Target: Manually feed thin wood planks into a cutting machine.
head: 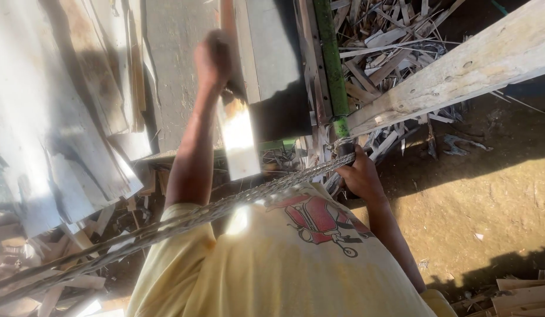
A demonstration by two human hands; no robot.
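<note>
My left hand reaches forward and is closed on the far part of a narrow pale wooden board. The board lies lengthwise along the edge of a grey machine table. My right hand grips a dark handle at the near end of a green bar that runs along the table's right side. A twisted metal cable stretches from that handle down to the lower left, across my yellow shirt.
Flat pale boards are stacked on the left. A thick timber beam slants across the upper right over a heap of wood offcuts. Bare dirt ground lies to the right, with more scraps at lower left.
</note>
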